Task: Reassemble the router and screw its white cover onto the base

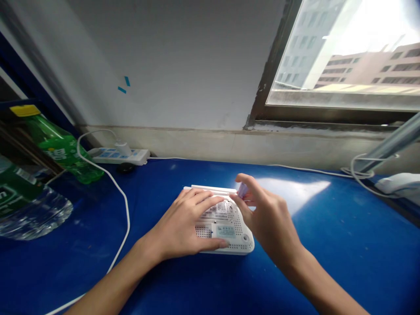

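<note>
A white router (229, 229) lies upside down on the blue table (328, 245), its vented underside and label facing up and its antennas folded along the far edge. My left hand (185, 225) lies flat on the router's left half, fingers stretched over it. My right hand (262, 210) is at the router's far right corner, its fingers pinched on a white antenna (242, 189) there.
A white power strip (120, 155) with a plugged charger sits at the back left, its white cable (123, 205) running toward me. Green and clear plastic bottles (55, 146) lie at the left. More cables and a white device (393, 181) sit at the right under the window.
</note>
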Tool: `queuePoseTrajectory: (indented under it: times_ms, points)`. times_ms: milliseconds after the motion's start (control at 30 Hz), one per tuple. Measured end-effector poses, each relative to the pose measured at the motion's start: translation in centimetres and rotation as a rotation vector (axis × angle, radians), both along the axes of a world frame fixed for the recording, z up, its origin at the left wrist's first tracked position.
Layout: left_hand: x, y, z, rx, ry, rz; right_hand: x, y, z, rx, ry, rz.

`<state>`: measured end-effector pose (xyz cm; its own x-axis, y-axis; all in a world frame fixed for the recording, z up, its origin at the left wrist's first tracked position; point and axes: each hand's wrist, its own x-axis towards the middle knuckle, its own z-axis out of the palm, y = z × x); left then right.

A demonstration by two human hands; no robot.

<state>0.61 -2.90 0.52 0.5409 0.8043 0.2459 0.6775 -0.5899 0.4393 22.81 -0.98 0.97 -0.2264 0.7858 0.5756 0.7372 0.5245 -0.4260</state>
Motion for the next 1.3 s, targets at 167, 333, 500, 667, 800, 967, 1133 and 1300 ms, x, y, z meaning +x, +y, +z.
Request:
queuePoseTrajectory:
  times_ms: [167,333,500,667,800,967,1133,1300]
  points:
    - [-0.1,0.0,-0.1,0.016,0.009,0.007,1.2,1.0,0.1,-0.199,0.082,0.189]
    - [-0.2,0.0,-0.1,0.021,0.03,0.01,2.5,1.8,0.9,-0.254,0.287,0.266]
    - [-0.2,0.1,-0.1,0.026,0.033,0.003,4.3,2.2,2.1,-0.243,0.512,0.204]
    - [-0.3,0.3,-0.4,-0.026,0.039,0.002,7.0,3.6,1.7,-0.191,0.297,0.149]
    - [-0.5,0.4,-0.6,-0.061,0.059,0.006,8.3,4.8,0.2,-0.204,0.086,0.139]
    - [-0.5,0.4,-0.6,-0.04,0.058,0.003,8.4,5.3,-0.7,-0.211,0.071,0.142]
    - [-0.5,0.4,-0.6,-0.035,0.064,0.001,8.1,5.2,-0.6,-0.205,0.108,0.143]
    - [-0.6,0.4,-0.6,-0.044,0.078,0.005,8.1,5.3,-0.8,-0.211,0.108,0.144]
